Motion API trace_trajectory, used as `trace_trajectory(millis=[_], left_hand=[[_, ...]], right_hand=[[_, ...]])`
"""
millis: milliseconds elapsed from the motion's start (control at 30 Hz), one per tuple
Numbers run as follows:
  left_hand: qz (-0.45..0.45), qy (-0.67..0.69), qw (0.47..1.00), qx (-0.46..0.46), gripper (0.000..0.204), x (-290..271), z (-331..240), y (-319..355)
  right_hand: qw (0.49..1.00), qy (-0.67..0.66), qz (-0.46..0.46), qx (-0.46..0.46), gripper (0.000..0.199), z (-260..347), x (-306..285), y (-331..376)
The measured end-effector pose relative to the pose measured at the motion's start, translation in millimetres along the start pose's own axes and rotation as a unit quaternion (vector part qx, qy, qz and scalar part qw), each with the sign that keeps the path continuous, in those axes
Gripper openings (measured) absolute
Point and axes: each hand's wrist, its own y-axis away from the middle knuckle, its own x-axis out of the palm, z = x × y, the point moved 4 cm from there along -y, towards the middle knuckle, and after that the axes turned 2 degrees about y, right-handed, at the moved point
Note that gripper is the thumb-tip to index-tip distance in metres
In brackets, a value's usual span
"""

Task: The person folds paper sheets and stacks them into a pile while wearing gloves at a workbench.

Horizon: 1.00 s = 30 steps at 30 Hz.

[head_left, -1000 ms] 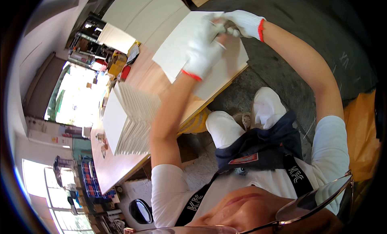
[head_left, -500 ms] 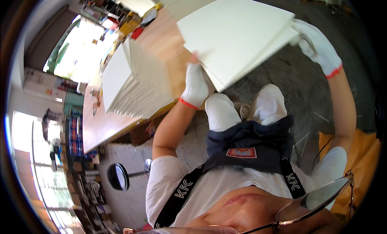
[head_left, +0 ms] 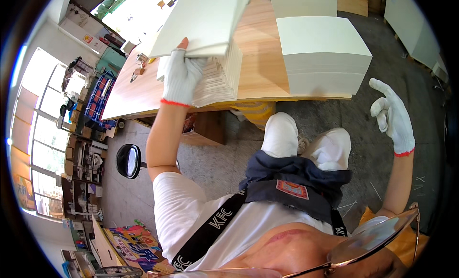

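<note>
My left hand (head_left: 180, 76), in a white glove with a red cuff, grips a large white sheet of board (head_left: 201, 20) by its near edge, thumb on top. The sheet lies over a fanned stack of the same white boards (head_left: 217, 77) on a wooden table (head_left: 260, 62). My right hand (head_left: 393, 116), also gloved, hangs in the air off to the right of the table with its fingers spread, holding nothing. It is a little beyond a neat square stack of white boards (head_left: 322, 53).
A black round stool (head_left: 128, 161) stands on the concrete floor at the left. Under the table sit a wooden box (head_left: 205, 129) and a yellow sack (head_left: 253, 110). Shelves and crates (head_left: 91, 115) line the left wall by the windows. More white stacks (head_left: 303, 3) lie farther back.
The white sheet has swung left onto the fanned stack. My right hand has let go of it and pulled away to the right; my left hand still holds the sheet.
</note>
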Motion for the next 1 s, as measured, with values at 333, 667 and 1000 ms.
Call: trace_trajectory(millis=[333,667,1000], left_hand=[[-0.076,-0.013,0.997,0.017,0.029,-79.1,-12.2,-85.8],[-0.121,0.068,0.99,-0.004,0.028,-66.9,-13.1,-64.4],[-0.13,0.074,0.989,-0.012,0.028,-65.3,-12.4,-67.1]], right_hand=[[1.0,-0.007,0.016,0.012,0.053,-13.3,-0.3,-5.6],[0.999,-0.028,0.023,0.015,0.051,-20.0,-2.0,-13.2],[0.999,-0.026,0.008,0.03,0.051,-29.0,-8.8,-16.4]])
